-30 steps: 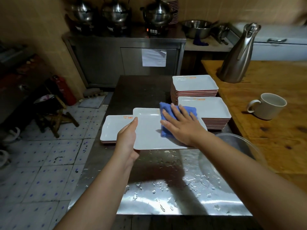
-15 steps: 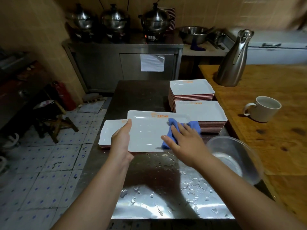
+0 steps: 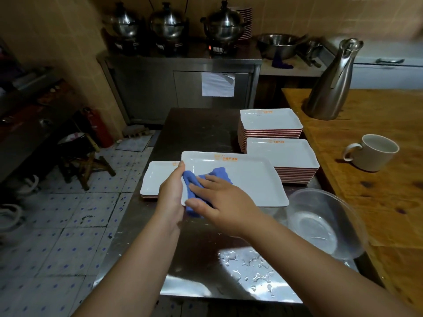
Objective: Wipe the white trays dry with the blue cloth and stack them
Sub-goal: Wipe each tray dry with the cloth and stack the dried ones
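A white rectangular tray (image 3: 254, 179) with orange print is held above the steel table (image 3: 196, 259). My left hand (image 3: 170, 193) grips its left edge. My right hand (image 3: 219, 202) presses the crumpled blue cloth (image 3: 201, 181) onto the tray's left part, fingers spread flat over it. Under and left of the held tray, a low pile of white trays (image 3: 158, 179) rests on the table. Two taller stacks stand to the right: a near stack (image 3: 283, 154) and a far stack (image 3: 267, 120).
Water drops lie on the table's near end. A clear plastic bowl (image 3: 325, 223) sits at the right, by the wooden counter (image 3: 375, 179) with a white mug (image 3: 373, 152) and a steel jug (image 3: 332, 81). Pots stand on a cabinet behind; tiled floor lies left.
My right hand has slid the cloth from the tray's right side across to its left, close to my left hand. The tray stays held in my left hand.
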